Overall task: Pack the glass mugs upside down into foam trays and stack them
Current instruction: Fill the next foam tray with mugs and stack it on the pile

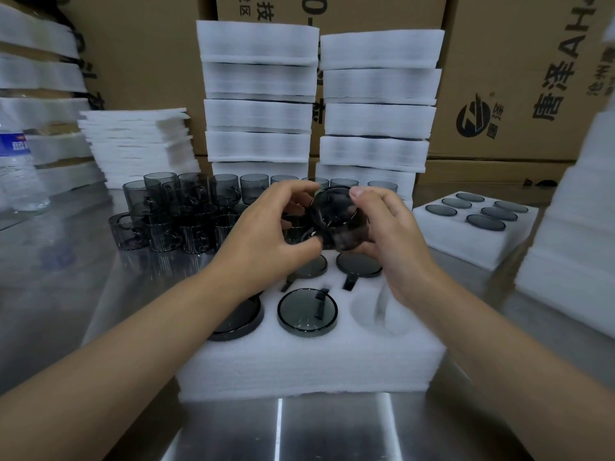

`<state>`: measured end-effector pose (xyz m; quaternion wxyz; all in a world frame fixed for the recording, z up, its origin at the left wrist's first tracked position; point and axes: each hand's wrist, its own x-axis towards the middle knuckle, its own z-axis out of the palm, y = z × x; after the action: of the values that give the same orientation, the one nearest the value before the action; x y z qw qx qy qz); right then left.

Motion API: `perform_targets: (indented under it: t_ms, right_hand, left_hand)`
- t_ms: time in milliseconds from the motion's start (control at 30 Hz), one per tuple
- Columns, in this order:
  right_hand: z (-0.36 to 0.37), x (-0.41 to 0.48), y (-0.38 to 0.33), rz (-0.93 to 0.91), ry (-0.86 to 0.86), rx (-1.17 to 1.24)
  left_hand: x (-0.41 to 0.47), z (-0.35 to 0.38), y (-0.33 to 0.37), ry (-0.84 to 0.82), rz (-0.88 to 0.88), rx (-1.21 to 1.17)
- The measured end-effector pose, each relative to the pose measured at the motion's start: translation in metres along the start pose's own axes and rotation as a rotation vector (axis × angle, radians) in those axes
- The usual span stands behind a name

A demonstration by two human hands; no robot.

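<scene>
A white foam tray (309,364) lies on the steel table in front of me. Several smoked-glass mugs sit upside down in its pockets, such as the one at the front middle (307,312). The front right pocket (379,311) is empty. Above the tray's back half, both hands hold one smoked-glass mug (336,217), tilted with its base towards me. My right hand (389,241) grips its right side, thumb on top. My left hand (266,234) pinches its left side with curled fingers. More loose mugs (179,211) stand upright behind the tray.
A filled foam tray (466,241) lies to the right. Two tall stacks of packed foam trays (259,94) stand behind the mugs, with flat foam sheets (139,144) at the left and more foam at the far right (572,247). Cardboard boxes form the back wall. A water bottle (16,168) stands far left.
</scene>
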<state>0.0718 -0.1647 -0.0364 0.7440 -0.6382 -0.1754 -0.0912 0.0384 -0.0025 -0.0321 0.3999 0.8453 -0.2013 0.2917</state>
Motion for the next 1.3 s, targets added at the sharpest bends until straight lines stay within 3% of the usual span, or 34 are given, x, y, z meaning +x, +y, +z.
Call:
perform_targets:
  t_ms: [167, 467, 667, 833, 1033, 1300]
  right_hand:
    - [0.0, -0.002, -0.002, 0.017, -0.052, 0.032]
    - [0.0, -0.004, -0.003, 0.053, -0.232, 0.056]
    - [0.003, -0.015, -0.008, -0.027, -0.404, -0.048]
    - [-0.003, -0.017, -0.019, -0.139, -0.5, -0.402]
    - [-0.013, -0.021, -0.048, -0.159, -0.682, -0.699]
    - [-0.03, -0.02, -0.074, 0.011, -0.823, -0.771]
  left_hand:
    - [0.002, -0.002, -0.002, 0.149, -0.065, -0.103]
    - [0.008, -0.004, -0.008, 0.253, -0.205, -0.147]
    - [0.007, -0.005, -0.007, 0.163, -0.269, -0.277]
    - [0.007, -0.005, -0.003, 0.066, -0.273, -0.387]
    - [0.003, -0.005, 0.001, -0.152, -0.155, -0.304]
    - [-0.003, -0.005, 0.005, -0.169, -0.029, -0.18]
